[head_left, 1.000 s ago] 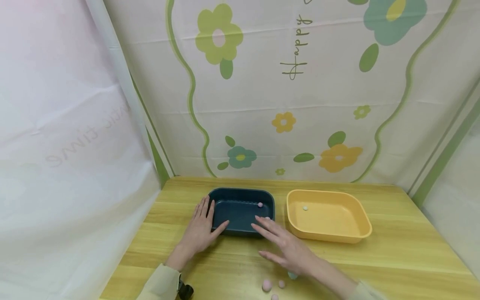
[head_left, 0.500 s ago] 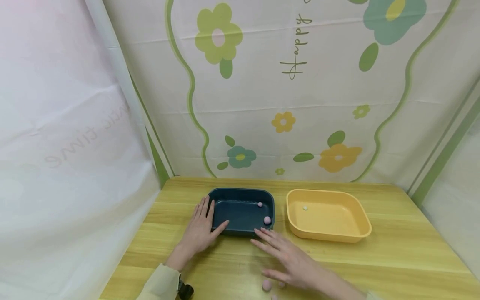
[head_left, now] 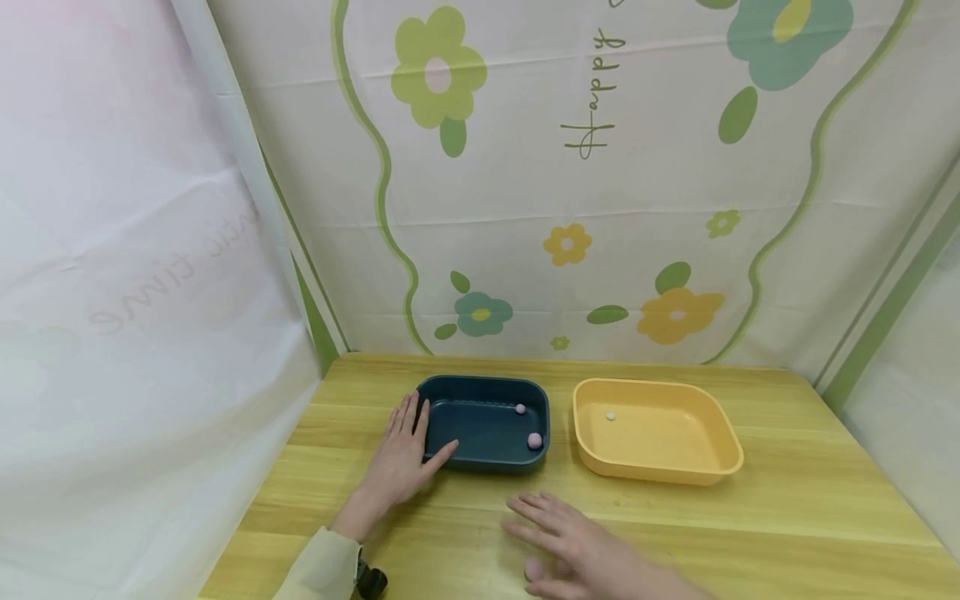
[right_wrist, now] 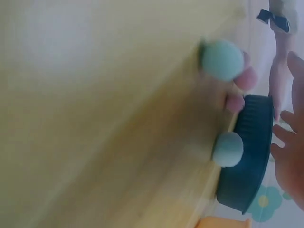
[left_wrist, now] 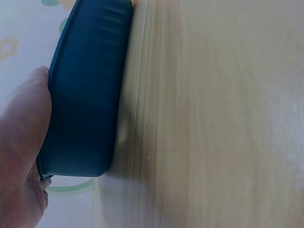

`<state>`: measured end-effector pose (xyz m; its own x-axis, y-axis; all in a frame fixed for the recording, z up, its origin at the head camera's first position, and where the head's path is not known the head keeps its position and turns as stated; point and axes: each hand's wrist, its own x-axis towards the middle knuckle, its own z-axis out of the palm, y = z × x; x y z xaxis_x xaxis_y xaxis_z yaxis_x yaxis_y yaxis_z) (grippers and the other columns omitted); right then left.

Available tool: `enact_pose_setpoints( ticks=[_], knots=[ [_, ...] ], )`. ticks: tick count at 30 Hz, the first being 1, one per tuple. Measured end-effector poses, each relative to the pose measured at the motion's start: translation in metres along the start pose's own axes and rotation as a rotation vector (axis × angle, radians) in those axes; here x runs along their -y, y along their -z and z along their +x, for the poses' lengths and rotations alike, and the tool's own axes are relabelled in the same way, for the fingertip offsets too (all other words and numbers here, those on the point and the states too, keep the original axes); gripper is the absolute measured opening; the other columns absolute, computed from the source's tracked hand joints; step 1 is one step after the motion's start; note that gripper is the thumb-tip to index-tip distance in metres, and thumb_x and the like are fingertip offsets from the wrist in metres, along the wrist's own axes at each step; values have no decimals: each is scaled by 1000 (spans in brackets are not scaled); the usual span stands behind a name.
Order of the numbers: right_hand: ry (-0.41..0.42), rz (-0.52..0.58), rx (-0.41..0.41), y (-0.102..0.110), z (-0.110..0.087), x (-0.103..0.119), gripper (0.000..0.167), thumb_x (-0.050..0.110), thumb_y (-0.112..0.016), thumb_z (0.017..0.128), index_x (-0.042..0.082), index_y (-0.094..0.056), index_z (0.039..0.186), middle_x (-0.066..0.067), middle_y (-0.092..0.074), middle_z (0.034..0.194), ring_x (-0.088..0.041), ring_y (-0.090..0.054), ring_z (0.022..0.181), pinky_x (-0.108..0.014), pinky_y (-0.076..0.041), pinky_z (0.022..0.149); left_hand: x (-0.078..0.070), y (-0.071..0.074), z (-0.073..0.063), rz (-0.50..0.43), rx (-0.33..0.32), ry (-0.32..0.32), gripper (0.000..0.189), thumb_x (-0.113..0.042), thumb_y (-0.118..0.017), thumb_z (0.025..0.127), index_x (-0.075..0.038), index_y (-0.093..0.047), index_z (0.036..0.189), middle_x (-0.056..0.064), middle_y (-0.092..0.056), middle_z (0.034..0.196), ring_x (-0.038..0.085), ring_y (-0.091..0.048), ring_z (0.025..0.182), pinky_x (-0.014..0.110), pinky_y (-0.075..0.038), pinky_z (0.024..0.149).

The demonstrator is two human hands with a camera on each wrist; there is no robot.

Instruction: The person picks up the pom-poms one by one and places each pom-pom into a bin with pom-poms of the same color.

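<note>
My left hand [head_left: 397, 462] rests on the near left corner of a dark blue tray [head_left: 480, 467], fingers straight along its left side and thumb at the front rim. Inside that tray lie a small pink ball [head_left: 521, 409] and a larger pink ball [head_left: 534, 441]. Fingers spread, my right hand [head_left: 577, 546] is over the table in front of the trays, blurred, holding nothing. Close by it on the table is another pink ball [head_left: 533, 570], partly covered. The right wrist view shows two mint balls, one nearer [right_wrist: 222, 60] and one lower [right_wrist: 228, 149], with several pink balls [right_wrist: 246, 79] beside them.
A yellow tray [head_left: 660, 475] stands right of the blue one with a small pale ball [head_left: 611, 416] in it. Printed cloth [head_left: 517, 183] hangs behind and at both sides of the wooden table [head_left: 450, 533].
My right hand has drawn back from the blue tray toward the table's near side. The larger pink ball, mostly hidden earlier, now shows in the tray. My left hand stays put.
</note>
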<state>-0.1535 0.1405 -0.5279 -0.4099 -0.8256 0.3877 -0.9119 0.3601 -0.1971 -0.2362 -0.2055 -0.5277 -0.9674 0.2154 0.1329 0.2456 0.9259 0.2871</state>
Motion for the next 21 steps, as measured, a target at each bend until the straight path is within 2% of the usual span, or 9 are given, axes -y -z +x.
enact_pose_setpoints(
  ticks=[5,10,14,21],
  knots=[
    [86,21,-65,-6,0,0,62,33,-80,102,14,-61,158,-14,-64,159,-35,-66,142,-50,-60,114,1,0,0,-2,-1,-3,101,-69,-53,108,1,-21,174,23,-7,185,44,-13,173,60,-18,141],
    [86,40,-127,-12,0,0,48,21,-85,98,16,-73,144,-3,-76,144,-24,-72,132,-42,-64,107,1,-1,0,-2,-3,-3,101,-69,-53,108,1,-22,174,24,-10,185,44,-13,173,60,-18,141],
    [110,55,-175,-15,0,-1,40,15,-86,96,15,-78,135,-1,-80,132,-18,-74,124,-35,-64,103,0,-1,0,-2,-6,-4,101,-69,-53,108,2,-22,174,25,-11,184,44,-13,173,60,-18,141],
    [60,138,-163,-17,-3,0,28,14,-84,98,18,-82,126,7,-79,124,-9,-73,114,-26,-63,97,-1,1,-1,-5,4,-3,101,-68,-53,108,2,-22,174,24,-8,184,45,-14,173,60,-18,141]
  ],
)
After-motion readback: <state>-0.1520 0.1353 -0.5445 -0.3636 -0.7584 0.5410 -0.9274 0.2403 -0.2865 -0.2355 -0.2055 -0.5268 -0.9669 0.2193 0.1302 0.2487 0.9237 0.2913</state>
